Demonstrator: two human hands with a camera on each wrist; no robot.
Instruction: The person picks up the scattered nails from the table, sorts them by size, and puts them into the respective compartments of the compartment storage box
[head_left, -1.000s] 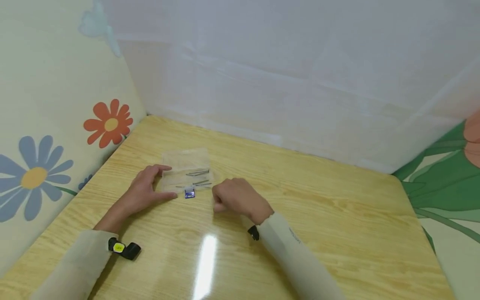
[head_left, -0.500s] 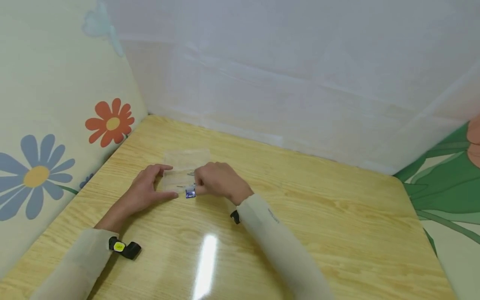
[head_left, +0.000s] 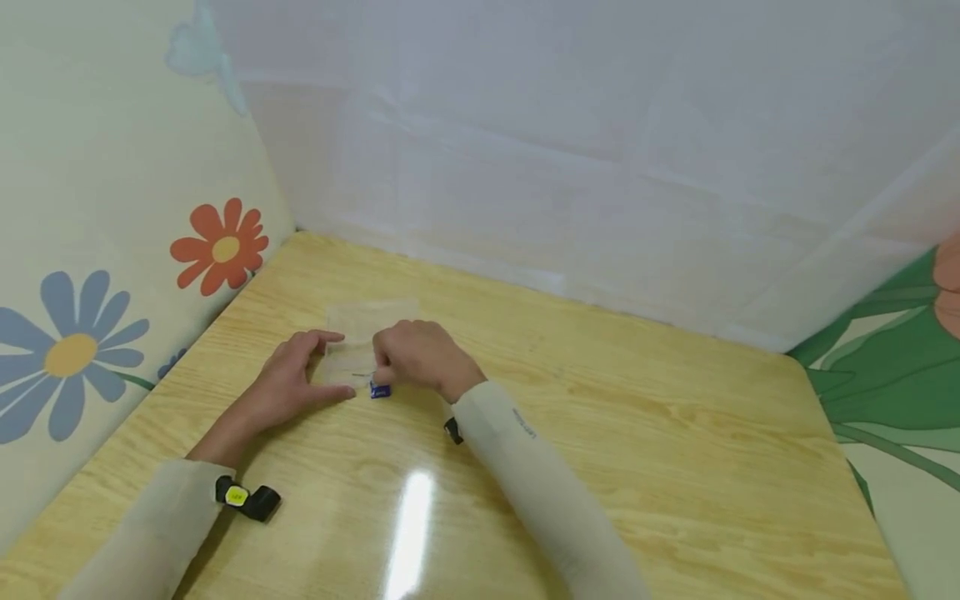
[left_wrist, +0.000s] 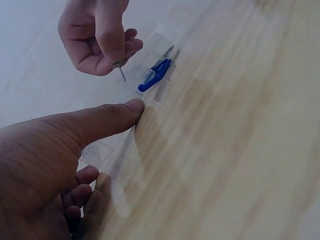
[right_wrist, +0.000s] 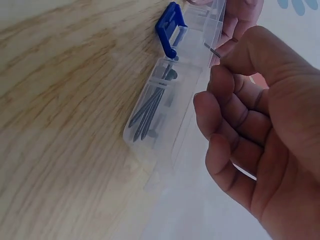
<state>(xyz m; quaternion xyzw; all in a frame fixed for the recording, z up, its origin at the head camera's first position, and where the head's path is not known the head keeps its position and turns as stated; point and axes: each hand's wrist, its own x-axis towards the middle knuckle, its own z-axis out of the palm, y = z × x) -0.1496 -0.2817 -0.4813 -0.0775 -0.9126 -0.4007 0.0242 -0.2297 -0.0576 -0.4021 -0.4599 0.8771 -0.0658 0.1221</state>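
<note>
A clear plastic box lies on the table with its lid back and a blue latch on its near side. Several grey nails lie in one end compartment. My left hand holds the box's left end, thumb along the near wall and fingers round the other side. My right hand is over the box, pinching a thin metal nail between thumb and forefinger. In the left wrist view the nail's free end points down beside the blue latch. The right hand hides the box's right part in the head view.
The box stands on a wooden table toward its left side. A white sheet hangs behind the table's far edge. Flower-printed panels flank it left and right. Black straps with small devices sit on both wrists.
My right hand has moved left from beside the box to over it, covering the nails in the head view. My left hand stays in place at the box.
</note>
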